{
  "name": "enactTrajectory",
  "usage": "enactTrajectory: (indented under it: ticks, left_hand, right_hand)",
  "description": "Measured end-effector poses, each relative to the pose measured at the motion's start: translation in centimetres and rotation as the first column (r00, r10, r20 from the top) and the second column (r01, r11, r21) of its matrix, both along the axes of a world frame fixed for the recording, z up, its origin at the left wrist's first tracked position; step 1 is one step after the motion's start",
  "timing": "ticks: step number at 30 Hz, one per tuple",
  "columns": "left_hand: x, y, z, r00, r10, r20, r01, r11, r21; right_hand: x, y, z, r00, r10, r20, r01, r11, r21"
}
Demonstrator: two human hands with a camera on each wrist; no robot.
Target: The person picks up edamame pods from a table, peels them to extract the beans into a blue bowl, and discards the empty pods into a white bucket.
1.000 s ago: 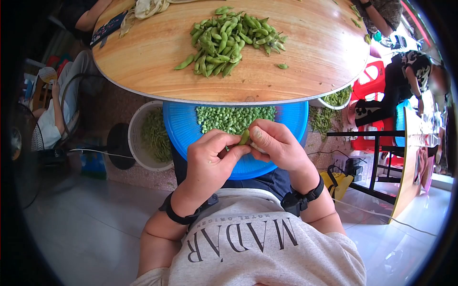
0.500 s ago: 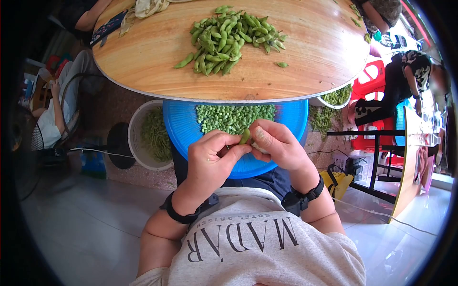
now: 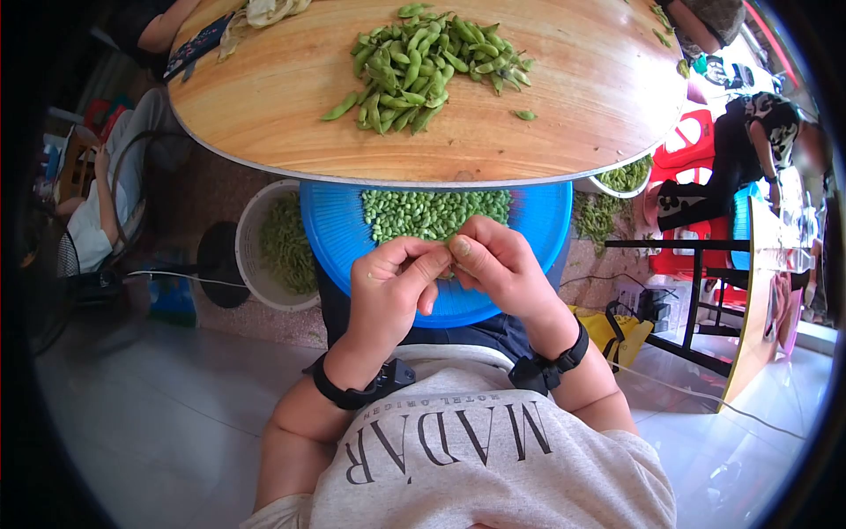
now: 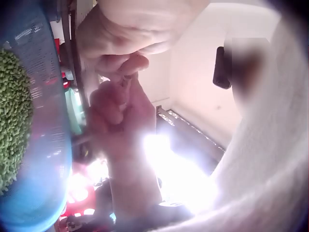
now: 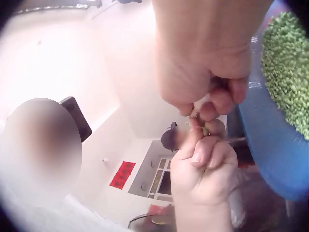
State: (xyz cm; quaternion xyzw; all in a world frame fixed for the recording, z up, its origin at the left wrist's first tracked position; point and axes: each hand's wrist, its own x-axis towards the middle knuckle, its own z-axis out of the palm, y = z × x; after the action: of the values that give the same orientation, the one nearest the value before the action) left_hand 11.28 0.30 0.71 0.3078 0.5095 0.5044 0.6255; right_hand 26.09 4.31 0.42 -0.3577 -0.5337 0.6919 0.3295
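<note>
In the head view my left hand and right hand meet fingertip to fingertip over a blue plastic basket. Between them they pinch a green soybean pod, mostly covered by fingers, with a small piece showing in the right wrist view. Thumbs and forefingers of both hands press together at the pod. Shelled green beans lie in the basket, just beyond the fingertips. A pile of unshelled soybean pods lies on the wooden table ahead.
White baskets of pods stand on the floor at left and right, partly under the table. One loose pod lies right of the pile. A black-framed table and red chairs are at right. Other people sit or stand around.
The pod that stuck up between the hands is now mostly hidden by the fingers. The left thumb has moved up toward the right fingertips, and the hands have come closer together.
</note>
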Motion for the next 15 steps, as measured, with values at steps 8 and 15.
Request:
enactTrajectory:
  ticks: [8,15]
  left_hand:
    - [1.2,0.4,-1.7,0.995,0.098,0.016,-0.098,0.995,0.005]
    - [2.1,1.2,-3.8,0.976,0.206,-0.077,-0.196,0.974,0.116]
  right_hand:
    - [-0.9,0.0,-1.2,0.966,-0.170,0.194,0.112,0.953,0.280]
    - [-1.8,0.1,-2.0,0.926,-0.298,0.231,0.200,0.908,0.368]
